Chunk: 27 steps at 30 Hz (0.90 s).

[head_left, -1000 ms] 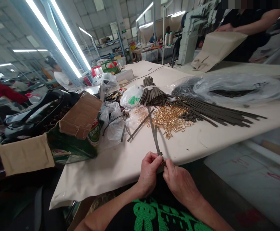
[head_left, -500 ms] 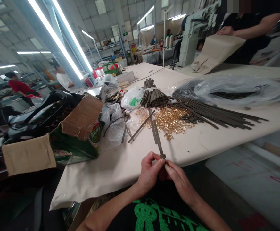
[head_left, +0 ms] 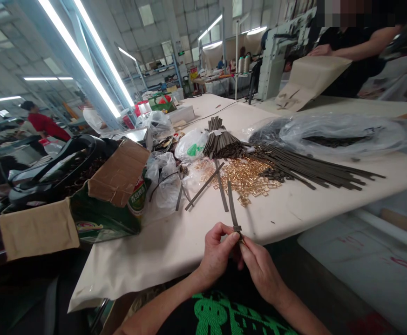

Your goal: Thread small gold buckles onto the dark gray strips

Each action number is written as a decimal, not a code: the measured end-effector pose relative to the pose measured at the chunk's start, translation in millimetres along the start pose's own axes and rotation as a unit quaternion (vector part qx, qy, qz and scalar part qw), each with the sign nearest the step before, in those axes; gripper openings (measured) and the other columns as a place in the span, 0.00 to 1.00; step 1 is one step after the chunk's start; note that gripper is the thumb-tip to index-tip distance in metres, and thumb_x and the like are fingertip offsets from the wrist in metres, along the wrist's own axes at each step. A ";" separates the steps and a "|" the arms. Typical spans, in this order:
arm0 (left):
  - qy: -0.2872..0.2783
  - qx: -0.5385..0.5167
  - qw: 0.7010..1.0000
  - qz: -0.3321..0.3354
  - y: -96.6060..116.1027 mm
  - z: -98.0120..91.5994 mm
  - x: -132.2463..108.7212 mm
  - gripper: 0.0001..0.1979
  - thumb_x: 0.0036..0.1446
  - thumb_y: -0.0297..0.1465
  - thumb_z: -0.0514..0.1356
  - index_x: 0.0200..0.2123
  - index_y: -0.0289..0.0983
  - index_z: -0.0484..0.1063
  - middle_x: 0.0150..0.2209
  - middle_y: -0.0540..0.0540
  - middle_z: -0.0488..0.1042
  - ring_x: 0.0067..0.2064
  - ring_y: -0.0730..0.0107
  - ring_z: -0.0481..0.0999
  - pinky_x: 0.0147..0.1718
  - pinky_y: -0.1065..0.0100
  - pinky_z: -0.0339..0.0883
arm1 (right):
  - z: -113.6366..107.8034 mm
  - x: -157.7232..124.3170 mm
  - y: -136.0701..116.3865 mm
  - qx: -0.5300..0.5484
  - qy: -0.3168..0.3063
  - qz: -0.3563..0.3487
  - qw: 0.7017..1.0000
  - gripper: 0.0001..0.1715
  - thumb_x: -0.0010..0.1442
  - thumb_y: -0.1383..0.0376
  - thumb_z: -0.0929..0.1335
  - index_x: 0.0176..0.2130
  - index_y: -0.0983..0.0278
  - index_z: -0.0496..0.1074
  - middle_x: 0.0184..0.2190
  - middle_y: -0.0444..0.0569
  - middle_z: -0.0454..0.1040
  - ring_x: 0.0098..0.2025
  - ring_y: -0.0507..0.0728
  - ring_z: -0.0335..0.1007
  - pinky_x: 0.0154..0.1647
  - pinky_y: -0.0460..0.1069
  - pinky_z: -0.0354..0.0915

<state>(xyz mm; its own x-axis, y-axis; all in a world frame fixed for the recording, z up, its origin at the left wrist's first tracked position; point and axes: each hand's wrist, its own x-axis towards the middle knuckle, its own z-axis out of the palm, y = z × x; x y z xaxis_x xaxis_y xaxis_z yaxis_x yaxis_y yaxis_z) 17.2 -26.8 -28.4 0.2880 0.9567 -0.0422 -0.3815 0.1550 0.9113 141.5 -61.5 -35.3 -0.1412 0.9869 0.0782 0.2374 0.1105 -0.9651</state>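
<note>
Between my two hands, just off the table's front edge, is a dark grey-brown strap (head_left: 233, 204) pointing away from me. A small loop band (head_left: 237, 228) of the same colour goes around it near my fingertips. My left hand (head_left: 218, 249) pinches the strap between thumb and forefinger. My right hand (head_left: 257, 263) is closed at the strap's near end, where a bit of gold metal shows; its exact shape is mostly hidden by the fingers. Beyond the strap lies a pile of gold rectangular buckles (head_left: 247, 174). Some loose straps (head_left: 205, 186) rest left of that pile.
A tied bundle of straps (head_left: 219, 139) stands behind the buckles, and more straps (head_left: 318, 165) fan out rightward. Clear plastic bags (head_left: 346, 132) lie behind them. A green carton (head_left: 105, 214) with open flaps stands left. Another person (head_left: 357, 51) handles a beige panel at the back right.
My fingers have shifted slightly at the strap's near end, and a little gold metal now shows there. The strap stays in both hands. The camera view has moved a little.
</note>
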 end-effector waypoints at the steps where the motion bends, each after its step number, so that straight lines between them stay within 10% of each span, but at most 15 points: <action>1: -0.003 -0.005 1.000 0.003 0.0 0.3 0.1 0.15 0.56 0.38 0.65 0.29 0.38 0.61 0.17 0.55 0.69 0.14 0.74 0.69 0.13 0.76 0.57 | 0.4 -0.1 0.2 -0.022 -0.002 0.000 1.000 0.22 0.70 0.55 0.55 0.42 0.64 0.70 0.22 0.42 0.67 0.25 0.55 0.66 0.29 0.50 0.63; 27: 0.002 -0.068 0.998 -0.004 -12.2 -5.0 13.9 0.15 0.51 0.35 0.68 0.29 0.37 0.64 0.26 0.49 0.76 0.19 0.70 0.73 0.19 0.70 0.66 | -4.7 5.5 22.9 -0.132 0.040 -0.055 0.989 0.19 0.70 0.57 0.56 0.32 0.59 0.66 0.22 0.42 0.70 0.23 0.54 0.69 0.26 0.47 0.64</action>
<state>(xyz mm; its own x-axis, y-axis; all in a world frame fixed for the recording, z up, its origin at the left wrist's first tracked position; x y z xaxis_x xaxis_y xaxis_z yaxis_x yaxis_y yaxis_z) 21.5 -14.2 -42.2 0.2882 0.9562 -0.0514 -0.4941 0.1945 0.8474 150.7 -52.9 -55.8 -0.1068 0.9723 0.2081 0.4697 0.2338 -0.8513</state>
